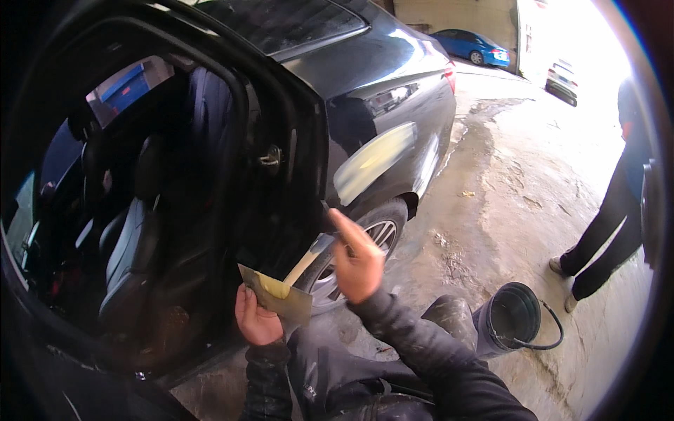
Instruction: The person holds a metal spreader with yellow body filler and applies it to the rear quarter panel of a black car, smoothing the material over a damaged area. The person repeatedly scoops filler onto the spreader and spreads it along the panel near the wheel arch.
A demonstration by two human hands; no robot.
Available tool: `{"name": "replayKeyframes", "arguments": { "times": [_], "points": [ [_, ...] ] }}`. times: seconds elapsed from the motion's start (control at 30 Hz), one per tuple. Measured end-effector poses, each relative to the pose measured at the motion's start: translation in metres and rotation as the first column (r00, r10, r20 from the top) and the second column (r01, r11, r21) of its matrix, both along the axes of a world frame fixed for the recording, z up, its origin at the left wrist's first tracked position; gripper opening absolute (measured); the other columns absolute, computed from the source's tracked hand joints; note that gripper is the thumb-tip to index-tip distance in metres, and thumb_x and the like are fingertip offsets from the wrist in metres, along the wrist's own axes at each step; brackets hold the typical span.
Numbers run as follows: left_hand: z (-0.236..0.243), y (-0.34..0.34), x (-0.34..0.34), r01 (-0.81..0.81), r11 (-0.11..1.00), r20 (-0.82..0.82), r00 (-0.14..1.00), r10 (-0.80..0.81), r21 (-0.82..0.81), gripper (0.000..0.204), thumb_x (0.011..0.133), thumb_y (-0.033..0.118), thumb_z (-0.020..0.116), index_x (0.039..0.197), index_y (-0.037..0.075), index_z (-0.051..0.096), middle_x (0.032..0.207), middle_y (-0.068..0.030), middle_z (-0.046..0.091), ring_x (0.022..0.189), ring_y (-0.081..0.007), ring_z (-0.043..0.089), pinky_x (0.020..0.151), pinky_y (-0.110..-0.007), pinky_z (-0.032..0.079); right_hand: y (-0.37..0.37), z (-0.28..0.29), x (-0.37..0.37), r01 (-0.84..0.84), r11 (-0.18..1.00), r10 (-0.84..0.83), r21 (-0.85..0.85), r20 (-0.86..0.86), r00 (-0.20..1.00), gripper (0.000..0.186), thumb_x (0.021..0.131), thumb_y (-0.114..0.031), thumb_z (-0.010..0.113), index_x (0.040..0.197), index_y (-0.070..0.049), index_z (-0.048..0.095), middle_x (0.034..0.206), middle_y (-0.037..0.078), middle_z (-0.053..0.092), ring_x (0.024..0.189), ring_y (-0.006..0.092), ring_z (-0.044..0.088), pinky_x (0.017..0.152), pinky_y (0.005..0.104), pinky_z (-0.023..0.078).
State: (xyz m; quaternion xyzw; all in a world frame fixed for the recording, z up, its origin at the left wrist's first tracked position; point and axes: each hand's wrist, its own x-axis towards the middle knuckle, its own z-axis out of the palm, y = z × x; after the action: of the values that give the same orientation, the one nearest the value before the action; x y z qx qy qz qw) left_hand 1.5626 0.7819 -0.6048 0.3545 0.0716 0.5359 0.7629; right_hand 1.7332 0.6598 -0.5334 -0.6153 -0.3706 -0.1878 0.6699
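My left hand (254, 319) holds a flat metal mixing plate (284, 300) carrying a smear of yellow filler (272, 286). My right hand (358, 261) grips a putty knife (309, 258), its blade resting on the filler on the plate. Both hands are low beside the open rear door of a black car (393, 84). A pale yellow patch of filler (372, 161) covers the rear fender above the wheel (379, 235).
The car's dark seats (133, 245) show through the open doorway. A black bucket (512, 319) with a handle stands on the rough concrete at my right knee. Another person's legs (597, 238) stand at the right. A blue car (472, 43) is parked far back.
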Motion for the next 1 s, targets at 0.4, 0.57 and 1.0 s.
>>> {"name": "replayKeyframes", "arguments": {
  "times": [0.4,0.57,1.0],
  "points": [
    [0.055,-0.115,0.018,-0.061,0.955,-0.361,0.917,0.168,0.29,0.033,0.106,0.025,0.057,0.122,-0.004,0.058,0.108,-0.0076,0.067,0.096,-0.0114,0.061,0.087,-0.026,0.048,-0.121,-0.003,0.001,-0.84,0.308,0.943,0.446,-0.26,0.208,0.051,0.103,-0.018,0.062,0.146,0.008,0.049,0.144,0.018,0.058,0.135,0.0233,0.052,0.115,0.0356,0.035],
    [0.059,-0.117,0.022,-0.25,0.88,-0.304,0.871,0.387,0.403,0.029,0.107,0.022,0.056,0.118,-0.004,0.06,0.106,-0.0068,0.068,0.094,-0.0123,0.062,0.087,-0.026,0.048,-0.138,-0.032,0.025,-0.847,0.489,0.769,-0.209,-0.354,0.532,0.041,0.101,-0.001,0.056,0.142,0.0,0.057,0.143,0.017,0.061,0.137,0.0231,0.052,0.114,0.0344,0.038],
    [-0.005,-0.087,-0.024,-0.238,0.949,-0.483,0.819,0.311,0.207,0.029,0.105,0.03,0.059,0.116,0.004,0.059,0.098,-0.0004,0.065,0.077,-0.0079,0.06,0.061,-0.022,0.047,-0.056,-0.034,0.301,0.247,0.966,-0.235,0.074,-0.139,0.962,0.033,0.096,-0.01,0.054,0.125,-0.002,0.068,0.108,0.017,0.074,0.095,0.0263,0.07,0.088,0.0328,0.052]
  ]
}}
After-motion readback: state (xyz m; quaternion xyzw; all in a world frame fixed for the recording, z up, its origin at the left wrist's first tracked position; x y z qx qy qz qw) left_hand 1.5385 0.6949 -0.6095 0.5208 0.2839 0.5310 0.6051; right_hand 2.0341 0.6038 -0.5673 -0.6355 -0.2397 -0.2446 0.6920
